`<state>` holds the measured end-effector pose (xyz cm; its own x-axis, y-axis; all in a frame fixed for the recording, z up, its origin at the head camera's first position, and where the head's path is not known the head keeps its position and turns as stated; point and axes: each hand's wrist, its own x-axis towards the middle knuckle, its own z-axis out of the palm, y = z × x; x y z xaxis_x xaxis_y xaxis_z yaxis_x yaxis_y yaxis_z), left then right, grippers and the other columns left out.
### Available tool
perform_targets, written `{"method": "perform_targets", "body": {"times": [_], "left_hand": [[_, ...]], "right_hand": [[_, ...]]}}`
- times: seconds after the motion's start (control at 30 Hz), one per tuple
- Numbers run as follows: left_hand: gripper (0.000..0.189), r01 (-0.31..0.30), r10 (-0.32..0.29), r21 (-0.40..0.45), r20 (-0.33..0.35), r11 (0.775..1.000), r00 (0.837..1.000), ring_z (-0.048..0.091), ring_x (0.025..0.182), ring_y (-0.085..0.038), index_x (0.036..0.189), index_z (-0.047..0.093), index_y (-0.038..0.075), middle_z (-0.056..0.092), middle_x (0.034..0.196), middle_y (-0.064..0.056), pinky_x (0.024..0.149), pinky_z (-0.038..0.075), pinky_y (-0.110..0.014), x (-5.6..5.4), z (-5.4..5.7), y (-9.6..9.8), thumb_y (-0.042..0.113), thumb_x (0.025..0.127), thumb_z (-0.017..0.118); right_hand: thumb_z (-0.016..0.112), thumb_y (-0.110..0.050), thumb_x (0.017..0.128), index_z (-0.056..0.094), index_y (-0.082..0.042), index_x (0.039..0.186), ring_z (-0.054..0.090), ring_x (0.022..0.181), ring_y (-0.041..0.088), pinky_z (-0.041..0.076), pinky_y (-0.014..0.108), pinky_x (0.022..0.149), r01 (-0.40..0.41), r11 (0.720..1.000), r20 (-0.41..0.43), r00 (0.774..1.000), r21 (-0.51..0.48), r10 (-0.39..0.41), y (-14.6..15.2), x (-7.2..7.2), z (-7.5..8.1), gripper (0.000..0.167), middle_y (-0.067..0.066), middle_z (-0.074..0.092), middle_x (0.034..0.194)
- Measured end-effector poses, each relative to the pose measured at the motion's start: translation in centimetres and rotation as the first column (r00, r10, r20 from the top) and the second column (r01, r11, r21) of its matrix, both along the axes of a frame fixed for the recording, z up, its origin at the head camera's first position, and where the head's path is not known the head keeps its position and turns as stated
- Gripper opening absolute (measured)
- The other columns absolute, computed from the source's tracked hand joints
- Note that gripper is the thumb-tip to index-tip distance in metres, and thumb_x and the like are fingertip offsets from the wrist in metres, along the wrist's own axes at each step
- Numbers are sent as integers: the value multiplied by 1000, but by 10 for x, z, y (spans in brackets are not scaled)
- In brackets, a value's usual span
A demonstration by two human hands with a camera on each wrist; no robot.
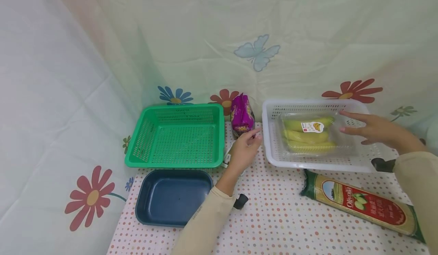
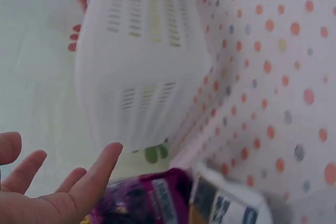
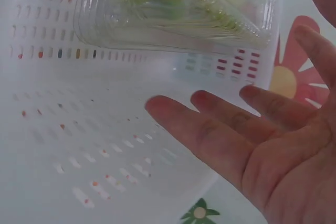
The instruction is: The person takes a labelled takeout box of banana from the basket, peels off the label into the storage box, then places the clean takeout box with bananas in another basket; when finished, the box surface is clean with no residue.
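In a white perforated basket [image 1: 268, 141] at the right lies a clear plastic box of bananas [image 1: 306, 135] with a banana label on its lid. Over the right part of this basket is my right hand [image 1: 380, 129], fingers spread apart and holding nothing; the right wrist view shows them beside the clear box [image 3: 173, 35]. My left hand [image 1: 244, 148] is between the two baskets, close to the white basket's left wall, its fingers extended and empty. Just behind it stands a purple snack packet [image 1: 242, 114], and a white packet [image 2: 226, 198] lies partly hidden beneath the hand.
A green perforated basket [image 1: 221, 141] stands at the left, with a dark blue tray [image 1: 174, 198] in front of it. The Olivoila pasta packet [image 1: 362, 203] lies at the front right, partly under my right sleeve. Behind everything hangs a flowered curtain [image 1: 205, 38].
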<state>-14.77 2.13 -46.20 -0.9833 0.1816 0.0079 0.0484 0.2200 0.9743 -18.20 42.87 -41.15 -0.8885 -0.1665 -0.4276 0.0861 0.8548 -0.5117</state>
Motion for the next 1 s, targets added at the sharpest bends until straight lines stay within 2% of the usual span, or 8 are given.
{"method": "perform_targets", "body": {"times": [0.1, 0.2, 0.3, 0.5, 0.6, 0.77, 1.0], "left_hand": [[38, 7, -15, 95, 85, 995, 996, 69, 115, -18, 141, 63, 22, 64, 136, -10, 82, 63, -34, -3, -10, 9, 28, 104, 61], [38, 2, -32, 193, 154, 981, 988, 70, 113, -19, 140, 63, 23, 63, 139, -11, 82, 63, -45, -4, -17, 16, 25, 102, 63], [38, 1, -53, 256, 195, 967, 979, 69, 114, -22, 140, 63, 23, 57, 145, -11, 81, 64, -46, -4, -22, 22, 21, 102, 63], [40, -13, -53, 268, 238, 963, 970, 70, 103, -26, 140, 63, 24, 56, 143, -14, 69, 63, -35, -3, -30, 30, 17, 100, 65], [40, -27, -54, 302, 259, 953, 964, 69, 103, -34, 139, 63, 24, 56, 141, -14, 67, 63, -34, -3, -34, 32, 14, 100, 65], [40, -43, -58, 344, 279, 938, 958, 66, 112, -44, 138, 64, 27, 56, 139, -13, 71, 64, -37, -3, -37, 34, 13, 101, 63], [41, -41, -73, 361, 296, 932, 952, 63, 118, -45, 141, 61, 26, 55, 141, -11, 79, 64, -42, -1, -38, 35, 15, 102, 62]], "right_hand": [[58, -45, 103, -4, -15, 163, 26, 130, 74, 58, 64, 84, 7, 997, 48, 999, -83, -3, 3, -1, -4, 92, 44, 0, 159], [58, -42, 103, -6, -17, 163, 24, 132, 72, 57, 64, 85, 18, 990, 89, 996, -142, -5, 6, -2, -8, 91, 45, 1, 159], [61, -37, 102, -7, -20, 163, 25, 134, 70, 57, 65, 87, 37, 982, 132, 991, -188, -12, 10, -2, -14, 93, 45, 3, 158], [64, -32, 101, -14, -28, 161, 24, 137, 70, 54, 65, 94, 85, 959, 203, 979, -270, -30, 17, -4, -27, 99, 45, 0, 159], [65, -31, 101, -15, -31, 161, 23, 139, 69, 54, 65, 95, 99, 952, 207, 978, -290, -38, 18, -3, -32, 100, 45, 1, 159], [64, -28, 101, -16, -28, 161, 25, 138, 69, 54, 65, 94, 107, 950, 205, 978, -295, -47, 18, -3, -34, 100, 45, 1, 158], [61, -20, 102, -14, -18, 162, 33, 134, 67, 56, 64, 90, 113, 949, 210, 976, -293, -51, 18, -3, -31, 96, 46, 2, 155]]}}
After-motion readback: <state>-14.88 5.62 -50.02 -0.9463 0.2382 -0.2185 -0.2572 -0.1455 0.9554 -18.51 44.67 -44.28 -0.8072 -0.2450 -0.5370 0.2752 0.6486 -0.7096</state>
